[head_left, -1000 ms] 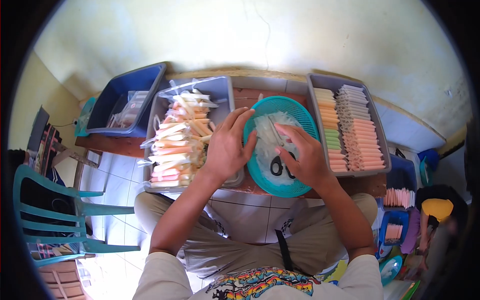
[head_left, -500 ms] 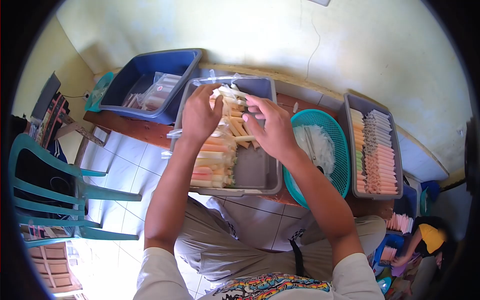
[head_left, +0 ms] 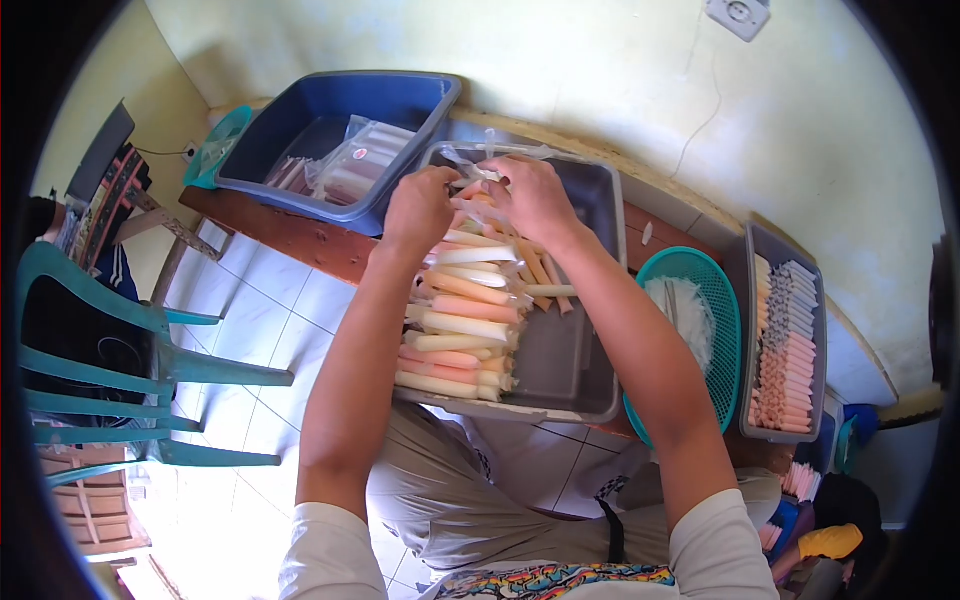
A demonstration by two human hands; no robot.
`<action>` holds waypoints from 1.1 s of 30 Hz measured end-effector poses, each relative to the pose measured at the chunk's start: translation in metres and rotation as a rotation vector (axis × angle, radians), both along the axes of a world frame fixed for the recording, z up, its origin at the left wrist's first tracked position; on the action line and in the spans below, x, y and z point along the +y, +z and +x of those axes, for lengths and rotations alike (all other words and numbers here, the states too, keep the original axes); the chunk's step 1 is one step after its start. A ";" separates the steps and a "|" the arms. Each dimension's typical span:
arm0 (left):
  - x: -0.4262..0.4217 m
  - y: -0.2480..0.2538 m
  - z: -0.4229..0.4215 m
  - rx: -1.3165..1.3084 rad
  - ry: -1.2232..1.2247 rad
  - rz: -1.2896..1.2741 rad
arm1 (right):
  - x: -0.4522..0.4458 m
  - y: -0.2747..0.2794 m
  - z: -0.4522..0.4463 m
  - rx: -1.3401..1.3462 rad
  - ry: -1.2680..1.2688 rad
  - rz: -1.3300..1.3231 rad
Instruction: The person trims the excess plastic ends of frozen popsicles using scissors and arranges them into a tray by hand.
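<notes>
Note left hand and right hand close together over the far end of the gray tray, partly closed, with curled fingers at clear plastic; cannot confirm from this view a grip by either hand. Locate pale and orange-pink sticks inside the tray, piled mainly along the left side. See teal basket to the right, blue bin to the left.

Both hands off basket; now at wrapped sticks

Room: grey bin, near-right corner | Blocked — left side: stacked tubes
</notes>
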State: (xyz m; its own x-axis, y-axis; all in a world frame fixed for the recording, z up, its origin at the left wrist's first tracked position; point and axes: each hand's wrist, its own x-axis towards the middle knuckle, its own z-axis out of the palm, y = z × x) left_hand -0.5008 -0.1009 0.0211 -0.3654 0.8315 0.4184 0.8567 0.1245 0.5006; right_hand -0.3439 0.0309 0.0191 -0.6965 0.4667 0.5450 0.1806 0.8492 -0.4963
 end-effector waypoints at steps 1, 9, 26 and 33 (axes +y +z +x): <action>0.000 0.001 0.000 0.024 -0.046 -0.001 | 0.003 -0.003 -0.003 0.002 0.009 -0.004; 0.008 -0.013 0.004 -0.038 -0.162 -0.112 | -0.008 -0.001 0.013 -0.185 0.029 -0.202; 0.003 -0.009 0.013 -0.007 -0.204 -0.032 | -0.009 -0.007 0.027 -0.113 -0.027 -0.072; 0.009 -0.008 0.017 0.038 -0.227 0.122 | -0.006 0.008 0.036 0.073 0.000 -0.264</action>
